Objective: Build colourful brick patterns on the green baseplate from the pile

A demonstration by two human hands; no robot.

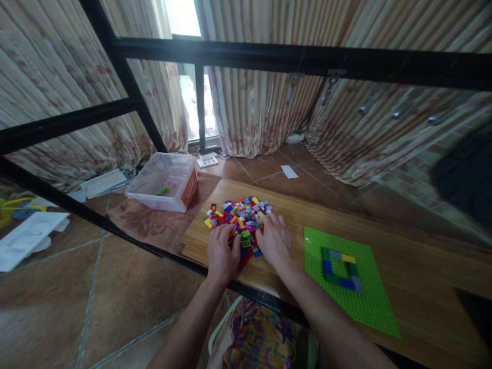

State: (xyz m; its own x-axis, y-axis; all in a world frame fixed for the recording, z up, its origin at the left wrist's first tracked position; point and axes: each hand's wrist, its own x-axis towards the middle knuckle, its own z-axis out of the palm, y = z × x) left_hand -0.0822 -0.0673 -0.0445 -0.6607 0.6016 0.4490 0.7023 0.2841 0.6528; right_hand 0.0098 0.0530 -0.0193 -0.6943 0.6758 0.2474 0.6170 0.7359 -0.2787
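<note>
A pile of small colourful toy bricks (242, 212) lies spread on the wooden tabletop. My left hand (223, 253) rests at the pile's near left side, its fingers bent and the thumb apart, touching the bricks. At the right side of the pile, my right hand (274, 238) reaches in with loosely curled fingers; its fingertips are partly hidden. A bright green brick with dark markings (246, 243) sits between the hands. To the right lies a green baseplate (374, 302) bearing a square ring of dark green, blue, grey and yellow bricks (348, 283).
A clear plastic box (161, 177) with a few pink and green pieces stands beyond the table's left end, on a brown mat (149, 225). Black metal bars (246, 49) cross above and along the table's near edge. Papers and white packaging (31, 238) lie on the tiled floor.
</note>
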